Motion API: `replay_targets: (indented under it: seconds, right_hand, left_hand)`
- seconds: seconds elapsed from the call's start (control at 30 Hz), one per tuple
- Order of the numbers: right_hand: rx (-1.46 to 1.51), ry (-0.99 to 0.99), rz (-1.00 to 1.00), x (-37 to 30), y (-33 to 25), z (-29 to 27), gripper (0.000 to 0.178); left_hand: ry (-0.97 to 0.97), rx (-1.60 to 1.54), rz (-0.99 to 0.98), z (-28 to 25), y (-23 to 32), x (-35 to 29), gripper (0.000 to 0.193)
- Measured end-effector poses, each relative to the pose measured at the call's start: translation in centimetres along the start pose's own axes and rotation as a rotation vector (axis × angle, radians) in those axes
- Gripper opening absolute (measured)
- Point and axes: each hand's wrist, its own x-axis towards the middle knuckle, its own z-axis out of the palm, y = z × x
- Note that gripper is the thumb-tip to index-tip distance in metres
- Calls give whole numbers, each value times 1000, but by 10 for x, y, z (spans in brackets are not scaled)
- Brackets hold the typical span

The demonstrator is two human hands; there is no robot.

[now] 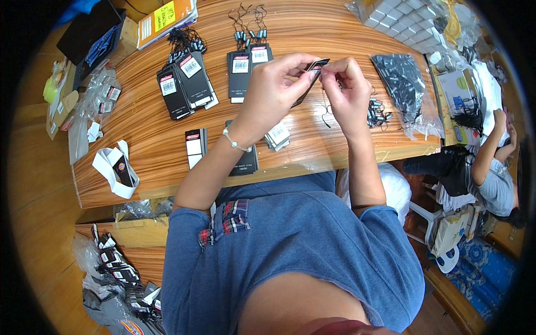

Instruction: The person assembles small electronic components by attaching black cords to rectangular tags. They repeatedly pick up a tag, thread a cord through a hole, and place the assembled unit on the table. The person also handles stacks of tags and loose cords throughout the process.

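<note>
Above the middle of the table, my left hand [272,86] pinches a black hang tag [301,99] with thumb and fingers. My right hand [347,95] is closed in a pinch at the tag's upper end, on a thin black cord [326,118] that dangles below. The exact spot between the fingertips is hidden. Beneath my left wrist lie a stack of black tags [245,162], partly covered by the arm, and a smaller stack with white labels [277,135]. Loose cords with small pale-blue pieces [378,114] are heaped right of my right hand.
Corded tag stacks [198,81] lie at the far left and more tags [239,82] at the far middle. A clear bag of black cords [397,84] and small white boxes [396,22] are on the right. A white strip roll [114,167] sits left. Another person [494,178] works at right.
</note>
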Motion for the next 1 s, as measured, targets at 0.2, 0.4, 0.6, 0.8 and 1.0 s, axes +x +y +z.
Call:
replay_targets:
  seconds: [0.2,0.4,0.6,0.8,1.0]
  right_hand:
    - [391,-6,215,0,9,1,10]
    - [705,-120,396,6,-3,-11,26]
    - [716,-127,507,6,8,-14,14]
    - [772,165,524,9,12,-6,9]
    - [1045,174,131,36,2,-16,8]
  left_hand:
    - [25,267,136,1,6,2,19]
    - [136,686,673,-7,-5,10,17]
    - [77,878,864,-9,2,13,16]
    - [-47,841,863,-10,-1,14,18]
    - [13,370,279,-22,-7,-7,31]
